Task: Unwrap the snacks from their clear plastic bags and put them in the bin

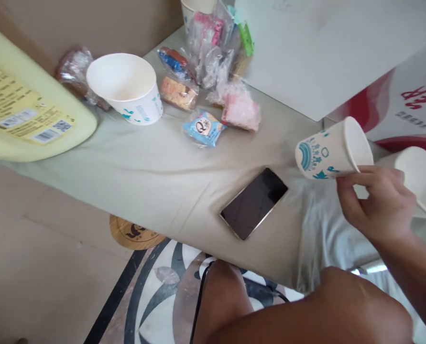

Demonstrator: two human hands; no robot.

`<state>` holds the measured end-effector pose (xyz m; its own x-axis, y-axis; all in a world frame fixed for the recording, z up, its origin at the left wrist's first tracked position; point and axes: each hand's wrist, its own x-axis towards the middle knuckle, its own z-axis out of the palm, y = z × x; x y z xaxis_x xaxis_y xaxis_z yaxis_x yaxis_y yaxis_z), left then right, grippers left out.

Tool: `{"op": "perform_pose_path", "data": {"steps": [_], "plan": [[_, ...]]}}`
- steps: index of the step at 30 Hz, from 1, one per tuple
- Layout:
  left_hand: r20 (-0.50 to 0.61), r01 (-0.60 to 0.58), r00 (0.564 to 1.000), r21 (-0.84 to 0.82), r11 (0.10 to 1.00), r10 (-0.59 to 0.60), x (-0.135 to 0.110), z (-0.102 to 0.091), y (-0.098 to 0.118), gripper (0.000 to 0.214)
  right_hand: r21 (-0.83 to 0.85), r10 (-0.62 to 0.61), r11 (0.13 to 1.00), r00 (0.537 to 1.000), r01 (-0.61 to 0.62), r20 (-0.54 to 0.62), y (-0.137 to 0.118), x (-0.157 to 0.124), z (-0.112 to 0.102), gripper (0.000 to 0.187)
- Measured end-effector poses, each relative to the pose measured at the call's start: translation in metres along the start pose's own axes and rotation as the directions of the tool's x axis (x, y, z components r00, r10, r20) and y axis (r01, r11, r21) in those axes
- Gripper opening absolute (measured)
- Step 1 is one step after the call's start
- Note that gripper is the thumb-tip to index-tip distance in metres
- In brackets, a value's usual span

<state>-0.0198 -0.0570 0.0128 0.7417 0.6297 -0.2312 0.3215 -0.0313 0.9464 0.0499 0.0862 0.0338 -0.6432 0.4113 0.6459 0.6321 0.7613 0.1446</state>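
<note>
My right hand (376, 203) is closed, pinching the rim of a white paper cup (329, 150) with blue print. The cup is tipped on its side above the table's right end, mouth facing right. A second white paper cup (422, 179) lies just right of that hand; whether it touches the hand is unclear. A dark-screened phone (254, 203) lies flat on the pale cloth (144, 177), left of the hand. My left hand is out of sight. Bare knees (220, 296) show at the bottom.
A big yellow labelled container (22, 110) leans in from the left. A wide paper cup (126, 88) stands at the back, with several wrapped snacks (203, 126) beside it. A red-and-white box (409, 107) is at the right. Patterned floor and a round wooden piece (134, 234) lie below the table edge.
</note>
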Motion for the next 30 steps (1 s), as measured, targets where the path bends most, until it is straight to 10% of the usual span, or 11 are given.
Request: {"op": "perform_pose_path", "data": {"steps": [6, 12, 18, 30], "plan": [[0.388, -0.035, 0.919, 0.255, 0.966, -0.069, 0.01, -0.021, 0.025, 0.048, -0.165, 0.356, 0.93, 0.915, -0.328, 0.188, 0.048, -0.045, -0.02, 0.006], [0.406, -0.012, 0.908, 0.28, 0.96, -0.107, 0.026, -0.015, 0.041, 0.046, -0.308, 0.54, 0.824, 0.823, -0.475, 0.176, 0.081, -0.08, -0.037, 0.04], [0.401, 0.037, 0.901, 0.306, 0.951, -0.164, 0.05, 0.008, 0.053, 0.045, -0.434, 0.742, 0.655, 0.635, -0.619, 0.213, 0.088, -0.144, -0.065, 0.042], [0.424, 0.073, 0.831, 0.556, 0.828, -0.359, 0.083, 0.056, 0.088, 0.041, 0.078, 0.565, 0.811, 0.81, -0.58, 0.156, 0.081, -0.154, -0.071, 0.035]]}}
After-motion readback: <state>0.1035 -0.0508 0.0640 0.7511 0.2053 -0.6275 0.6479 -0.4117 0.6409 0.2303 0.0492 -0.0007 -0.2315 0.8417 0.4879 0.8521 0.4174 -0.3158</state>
